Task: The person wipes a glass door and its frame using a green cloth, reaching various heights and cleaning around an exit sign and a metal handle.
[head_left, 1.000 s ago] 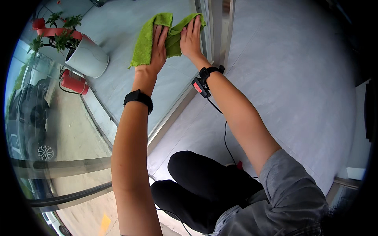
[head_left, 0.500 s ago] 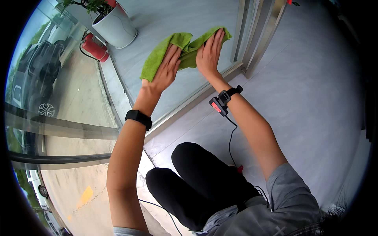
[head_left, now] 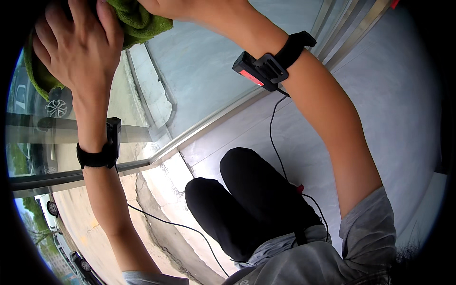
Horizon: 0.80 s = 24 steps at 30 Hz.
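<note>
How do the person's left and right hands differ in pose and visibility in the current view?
The left hand shows most of its back, while the right hand is largely cut off by the top edge. The left hand points upward with fingers spread; the right hand comes in leftward, its fingers out of view. Shared: both are bare, beside or over the green cloth, with black straps on the wrists.

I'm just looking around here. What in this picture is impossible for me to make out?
In the head view:
- Right hand: the top edge cuts off its fingers.
- Left hand: its palm faces away, so its grip is hidden.
- Green cloth: partly behind the left hand, partly beyond the top edge.
- Dark car: largely blocked by left hand and cloth.
- Red thing: cut off at the top edge; too little to identify.
</note>
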{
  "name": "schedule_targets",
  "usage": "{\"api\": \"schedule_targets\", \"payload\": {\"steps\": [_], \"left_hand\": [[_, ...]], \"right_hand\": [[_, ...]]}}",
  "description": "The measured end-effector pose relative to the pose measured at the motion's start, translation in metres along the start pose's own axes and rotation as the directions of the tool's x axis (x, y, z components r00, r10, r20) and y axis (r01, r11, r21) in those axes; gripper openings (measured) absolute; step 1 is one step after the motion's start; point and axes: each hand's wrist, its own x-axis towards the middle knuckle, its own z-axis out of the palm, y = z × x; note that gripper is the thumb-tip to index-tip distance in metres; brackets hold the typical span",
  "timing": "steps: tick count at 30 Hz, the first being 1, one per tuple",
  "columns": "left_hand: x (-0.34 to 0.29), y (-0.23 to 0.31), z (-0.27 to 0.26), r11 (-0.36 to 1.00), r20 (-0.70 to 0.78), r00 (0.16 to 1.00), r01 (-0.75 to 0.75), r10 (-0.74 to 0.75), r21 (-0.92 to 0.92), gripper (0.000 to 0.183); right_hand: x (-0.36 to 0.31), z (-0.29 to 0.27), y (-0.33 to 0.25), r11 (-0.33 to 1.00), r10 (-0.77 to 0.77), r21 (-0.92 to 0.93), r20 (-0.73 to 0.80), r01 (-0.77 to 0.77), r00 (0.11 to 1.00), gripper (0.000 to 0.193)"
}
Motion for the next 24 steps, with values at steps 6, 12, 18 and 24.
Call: {"api": "schedule_targets", "payload": {"steps": [6,12,18,24], "left_hand": [[-0.123,0.055,-0.035,0.955,0.343,0.939,0.070,0.035,-0.288,0.046],[-0.215,0.102,-0.051,0.833,0.445,0.879,0.113,0.170,-0.541,0.055],[-0.275,0.124,-0.078,0.749,0.537,0.807,0.192,0.248,-0.634,0.024],[-0.328,0.138,-0.099,0.746,0.704,0.538,0.192,0.463,-0.637,0.047]], "right_hand": [[-0.090,-0.019,-0.065,0.996,0.065,-0.073,0.344,-0.043,0.937,0.053],[-0.182,-0.042,-0.093,0.998,-0.049,0.053,0.499,0.026,0.865,0.054],[-0.253,-0.068,-0.106,0.958,-0.268,0.085,0.606,0.273,0.749,0.047],[-0.279,-0.099,-0.119,0.990,-0.142,0.109,0.728,0.092,0.670,0.043]]}}
